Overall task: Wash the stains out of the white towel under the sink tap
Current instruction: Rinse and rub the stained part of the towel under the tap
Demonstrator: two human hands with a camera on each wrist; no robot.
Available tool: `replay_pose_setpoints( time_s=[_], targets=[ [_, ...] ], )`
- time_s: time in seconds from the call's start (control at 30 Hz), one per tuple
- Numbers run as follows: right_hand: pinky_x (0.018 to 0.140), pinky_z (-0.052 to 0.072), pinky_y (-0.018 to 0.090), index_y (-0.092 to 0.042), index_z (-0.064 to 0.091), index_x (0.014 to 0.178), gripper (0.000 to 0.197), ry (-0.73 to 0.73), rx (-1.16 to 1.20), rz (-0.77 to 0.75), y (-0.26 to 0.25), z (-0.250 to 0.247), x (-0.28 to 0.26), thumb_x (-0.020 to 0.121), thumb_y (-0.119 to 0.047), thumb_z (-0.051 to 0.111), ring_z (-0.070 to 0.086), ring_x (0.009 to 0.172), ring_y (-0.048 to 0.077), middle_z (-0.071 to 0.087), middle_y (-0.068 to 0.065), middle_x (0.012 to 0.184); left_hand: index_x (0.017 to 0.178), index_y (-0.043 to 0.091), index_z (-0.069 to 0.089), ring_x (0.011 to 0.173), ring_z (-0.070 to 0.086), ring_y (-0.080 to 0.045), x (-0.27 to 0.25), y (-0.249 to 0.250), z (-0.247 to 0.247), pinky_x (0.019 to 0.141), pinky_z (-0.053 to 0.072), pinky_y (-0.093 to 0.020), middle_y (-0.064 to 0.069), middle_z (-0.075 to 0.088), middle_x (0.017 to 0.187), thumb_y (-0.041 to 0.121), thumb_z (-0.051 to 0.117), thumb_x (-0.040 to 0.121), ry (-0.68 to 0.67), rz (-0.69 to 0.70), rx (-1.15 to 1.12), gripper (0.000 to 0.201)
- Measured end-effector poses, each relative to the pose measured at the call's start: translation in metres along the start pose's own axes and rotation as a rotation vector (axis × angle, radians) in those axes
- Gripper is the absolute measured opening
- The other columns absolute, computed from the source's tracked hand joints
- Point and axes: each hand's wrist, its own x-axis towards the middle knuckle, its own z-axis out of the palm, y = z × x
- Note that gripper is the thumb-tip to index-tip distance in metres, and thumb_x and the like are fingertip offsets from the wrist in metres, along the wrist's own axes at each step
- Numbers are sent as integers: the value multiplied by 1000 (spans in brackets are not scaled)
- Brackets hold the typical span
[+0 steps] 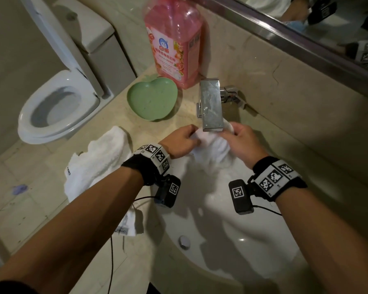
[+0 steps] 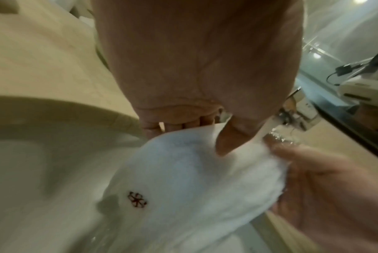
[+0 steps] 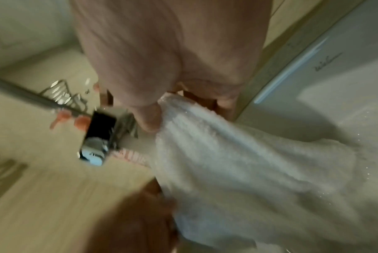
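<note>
A small white towel (image 1: 210, 149) hangs bunched over the white sink basin (image 1: 232, 230), right under the chrome tap (image 1: 211, 105). My left hand (image 1: 182, 141) pinches its left top edge; my right hand (image 1: 240, 139) pinches the right top edge. In the left wrist view the towel (image 2: 183, 179) shows a small red embroidered mark (image 2: 137, 199), my left thumb (image 2: 229, 140) presses into the cloth, and water runs onto it by the right hand's fingers (image 2: 303, 162). The right wrist view is blurred: the towel (image 3: 248, 162) drapes down from my right hand (image 3: 160, 116).
A second white towel (image 1: 100, 164) lies crumpled on the beige counter left of the basin. A green apple-shaped dish (image 1: 152, 98) and a big pink detergent bottle (image 1: 173, 41) stand behind it. A toilet (image 1: 57, 111) is at the left, a mirror (image 1: 327, 22) at the back right.
</note>
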Motion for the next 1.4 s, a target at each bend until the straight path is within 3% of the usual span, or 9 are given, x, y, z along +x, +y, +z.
replay_pose_setpoints(
  time_s=[0.07,0.23,0.37,0.57,0.77,0.97,1.1,1.27,1.4],
  targets=[
    [70,55,36,-22,72,108,25,6,8,-1,-10,-9,-10,99,-41,59,63,76,35,69,21,93,127,13,57,97,57,-17,-3,-7,5,82,42,-24,1,60,107,10,52,92,-29,9,83,35],
    [49,40,2,-10,65,125,28,86,144,-35,-20,-23,-34,104,-24,54,60,57,-10,69,12,103,106,9,65,98,60,-28,-5,-26,19,84,45,-32,-11,66,106,26,50,100,-4,-78,215,24],
    [49,43,5,-7,64,125,26,158,213,-4,-27,-29,-43,101,-12,56,63,60,-9,71,9,106,99,8,67,83,60,-25,-10,-27,17,79,48,-34,-9,67,92,34,52,100,161,-48,-61,30],
    [51,47,9,-3,66,116,23,236,231,-4,-40,-36,-51,95,-9,59,64,67,2,73,14,106,67,26,56,52,42,6,-21,1,-2,54,36,-15,14,51,60,40,54,98,262,88,-92,34],
    [43,39,6,-16,68,96,9,269,110,-53,-41,-39,-51,91,-23,67,62,53,-8,70,-6,79,80,24,62,68,54,-9,-26,13,-19,62,42,-23,6,62,76,24,54,96,114,2,-27,18],
    [40,38,6,-7,69,97,28,260,-11,55,-1,-36,-48,89,-33,70,59,60,9,73,13,88,110,15,66,86,59,-24,-24,-16,4,72,38,-27,-7,65,102,35,46,100,20,-188,388,30],
    [42,38,4,-16,71,97,22,149,-69,71,26,-33,-46,86,-33,77,61,56,-9,73,-3,84,99,24,62,83,64,-20,-11,-5,22,70,44,-26,-2,67,99,44,44,100,50,-154,244,26],
    [58,50,14,-21,68,97,25,44,-47,79,43,-19,-26,79,-29,84,69,76,9,73,-9,84,78,28,58,70,59,-13,1,15,23,60,42,-25,7,63,75,46,43,100,72,-94,99,32],
    [68,55,31,-27,65,71,25,27,-34,42,42,-3,-11,75,-48,77,67,70,2,69,-16,67,84,13,66,73,56,-19,-2,14,10,66,45,-31,-11,68,85,29,49,100,193,-126,-9,28]
  ],
)
